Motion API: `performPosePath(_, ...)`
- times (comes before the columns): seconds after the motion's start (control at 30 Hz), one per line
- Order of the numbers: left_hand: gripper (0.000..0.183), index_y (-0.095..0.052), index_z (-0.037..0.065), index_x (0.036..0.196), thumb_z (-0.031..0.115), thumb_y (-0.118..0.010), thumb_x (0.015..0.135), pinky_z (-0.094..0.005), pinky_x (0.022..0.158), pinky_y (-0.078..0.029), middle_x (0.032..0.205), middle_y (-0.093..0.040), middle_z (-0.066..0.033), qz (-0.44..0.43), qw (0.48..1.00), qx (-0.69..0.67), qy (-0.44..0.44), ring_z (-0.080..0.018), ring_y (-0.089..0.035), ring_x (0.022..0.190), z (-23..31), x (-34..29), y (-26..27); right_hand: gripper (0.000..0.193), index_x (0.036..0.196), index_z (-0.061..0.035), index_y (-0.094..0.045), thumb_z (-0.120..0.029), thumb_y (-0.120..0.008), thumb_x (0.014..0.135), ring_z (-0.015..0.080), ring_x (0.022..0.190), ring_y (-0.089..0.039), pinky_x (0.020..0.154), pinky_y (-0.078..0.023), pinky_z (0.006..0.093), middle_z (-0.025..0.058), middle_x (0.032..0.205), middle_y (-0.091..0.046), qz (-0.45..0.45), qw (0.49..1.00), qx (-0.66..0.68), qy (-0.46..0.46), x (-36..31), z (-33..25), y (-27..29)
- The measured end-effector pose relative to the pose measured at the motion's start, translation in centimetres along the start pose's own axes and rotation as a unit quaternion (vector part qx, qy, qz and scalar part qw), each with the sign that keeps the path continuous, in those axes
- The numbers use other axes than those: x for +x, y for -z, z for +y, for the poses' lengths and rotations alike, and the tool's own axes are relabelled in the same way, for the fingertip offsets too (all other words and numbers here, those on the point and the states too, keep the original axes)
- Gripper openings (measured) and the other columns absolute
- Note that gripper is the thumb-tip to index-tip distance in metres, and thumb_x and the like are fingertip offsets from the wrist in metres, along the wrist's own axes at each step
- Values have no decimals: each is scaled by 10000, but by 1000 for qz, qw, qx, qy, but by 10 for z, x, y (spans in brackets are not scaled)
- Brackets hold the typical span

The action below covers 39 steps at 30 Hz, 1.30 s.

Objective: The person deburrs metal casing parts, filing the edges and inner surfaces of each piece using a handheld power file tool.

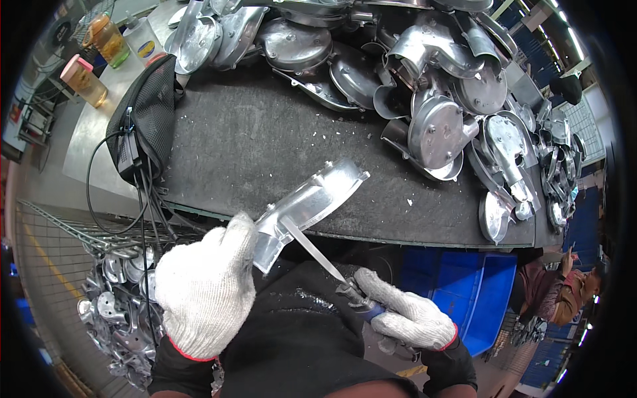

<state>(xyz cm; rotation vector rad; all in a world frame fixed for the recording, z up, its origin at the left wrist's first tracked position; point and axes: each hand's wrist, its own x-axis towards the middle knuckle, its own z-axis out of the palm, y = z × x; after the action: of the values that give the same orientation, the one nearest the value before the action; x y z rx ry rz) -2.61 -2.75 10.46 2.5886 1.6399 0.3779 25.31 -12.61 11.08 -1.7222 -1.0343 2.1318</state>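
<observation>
My left hand (pixel 207 288), in a white knitted glove with a red cuff edge, grips a shiny cast metal housing (pixel 322 192) by its near left end. The casting is tilted over the near edge of the dark-topped workbench (pixel 232 142). In my right hand (pixel 415 320), gloved the same way, is a file (pixel 315 253) with a long flat grey blade and a blue-and-grey handle. Its blade tip meets the casting's rim near the open spout, or lies just in front of it; I cannot tell which. Metal crumbs lie on my dark apron (pixel 298 312).
Similar castings (pixel 434 132) are heaped along the bench's far and right sides. A black mesh bag (pixel 146 119) with cables sits at left, near several bottles (pixel 109 43). Below are a wire basket of metal parts (pixel 119 305) and blue bins (pixel 464 292). Another person (pixel 557 288) is at far right.
</observation>
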Motion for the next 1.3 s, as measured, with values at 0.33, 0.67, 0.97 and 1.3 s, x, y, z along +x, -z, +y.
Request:
performPosePath(0.33, 388, -669, 127, 1131, 48, -733, 757, -418, 584, -506, 784, -631, -72, 4, 1000, -14, 8, -305, -660, 626, 3, -2, -1, 723, 1671, -159, -270, -215, -597, 1029, 139, 690, -652, 720, -542, 277, 37, 960, -719, 15, 996, -69, 49, 5, 14, 0)
performPosePath(0.67, 372, -633, 159, 1109, 66, -752, 770, -434, 605, -534, 834, -661, -74, -6, 999, -16, 39, -331, -688, 677, 3, -2, 3, 597, 1447, -310, -606, -266, -772, 875, 248, 546, -639, 500, -530, 375, 74, 730, -614, 256, 795, -489, 250, 5, 19, -34)
performPosePath(0.97, 383, -639, 175, 1128, 73, -756, 778, -453, 608, -554, 887, -682, -79, -2, 998, -35, 54, -341, -713, 704, 2, -6, 2, 557, 1307, -351, -717, -303, -835, 765, 229, 504, -606, 455, -483, 363, 61, 754, -607, 343, 732, -550, 207, 1, 16, -43)
performPosePath(1.3, 511, -642, 193, 1216, 31, -752, 744, -446, 638, -573, 919, -689, -69, 8, 996, -53, 68, -336, -714, 745, -6, -18, -9, 601, 1473, -282, -598, -281, -767, 896, 259, 592, -688, 526, -563, 380, 73, 766, -653, 256, 833, -397, 287, 4, 17, -31)
